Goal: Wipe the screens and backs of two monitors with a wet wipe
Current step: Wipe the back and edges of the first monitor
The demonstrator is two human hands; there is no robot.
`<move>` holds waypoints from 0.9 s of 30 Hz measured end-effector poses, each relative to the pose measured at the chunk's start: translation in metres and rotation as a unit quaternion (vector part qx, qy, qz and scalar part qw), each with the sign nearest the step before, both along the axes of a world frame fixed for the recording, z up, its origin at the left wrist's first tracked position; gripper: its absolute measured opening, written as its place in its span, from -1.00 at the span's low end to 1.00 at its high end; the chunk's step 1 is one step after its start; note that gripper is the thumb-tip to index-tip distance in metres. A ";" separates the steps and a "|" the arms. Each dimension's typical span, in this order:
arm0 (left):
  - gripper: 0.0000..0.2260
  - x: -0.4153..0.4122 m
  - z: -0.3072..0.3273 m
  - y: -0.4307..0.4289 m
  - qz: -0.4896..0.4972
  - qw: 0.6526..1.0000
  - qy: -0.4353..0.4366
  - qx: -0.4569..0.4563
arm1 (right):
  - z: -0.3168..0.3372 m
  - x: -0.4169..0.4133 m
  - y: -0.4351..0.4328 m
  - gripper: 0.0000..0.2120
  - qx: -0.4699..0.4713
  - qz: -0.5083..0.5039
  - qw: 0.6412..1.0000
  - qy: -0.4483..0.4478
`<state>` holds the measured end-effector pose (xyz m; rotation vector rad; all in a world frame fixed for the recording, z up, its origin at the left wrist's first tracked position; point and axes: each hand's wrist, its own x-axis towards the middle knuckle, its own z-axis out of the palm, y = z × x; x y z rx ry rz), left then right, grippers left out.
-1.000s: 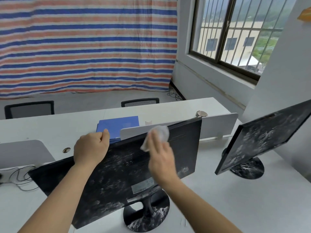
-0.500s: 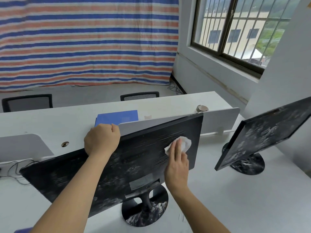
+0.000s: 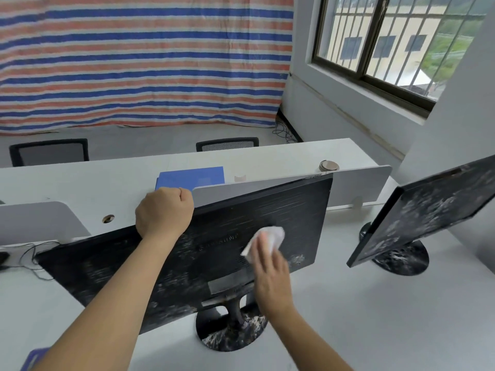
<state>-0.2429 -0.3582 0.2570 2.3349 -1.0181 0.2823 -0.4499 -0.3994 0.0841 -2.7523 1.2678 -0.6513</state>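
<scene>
Wiping now: the right hand (image 3: 270, 274) lays straight fingers flat on the wet wipe (image 3: 271, 236), pressing it to the back of the near monitor (image 3: 289, 210), right of centre.
Steadying: the left hand (image 3: 163, 212) has its fingers curled over that monitor's top edge.
Done, I'd say: the upper right of this back looks streaked but cleaner.
Left: its lower left is speckled white; the second monitor (image 3: 428, 218), well apart on the surface (image 3: 375, 317), looks blotched all over.
</scene>
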 end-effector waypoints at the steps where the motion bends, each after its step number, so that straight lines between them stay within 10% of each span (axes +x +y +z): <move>1: -0.58 -0.002 0.001 -0.001 -0.001 1.000 -0.001 0.004 | 0.003 -0.003 -0.006 -0.14 0.018 -0.031 0.999 -0.016; 10: -0.59 0.002 0.000 0.002 0.013 1.000 0.006 -0.001 | -0.006 0.053 0.067 -0.39 -0.097 0.245 0.957 0.123; 20: -0.58 -0.007 0.002 -0.001 -0.003 1.000 0.011 0.005 | 0.040 0.028 0.000 -0.20 0.012 -0.098 0.982 -0.160; 27: -0.60 -0.004 0.003 0.006 -0.003 1.000 0.010 0.002 | 0.036 0.078 0.074 -0.31 -0.094 0.183 0.979 -0.009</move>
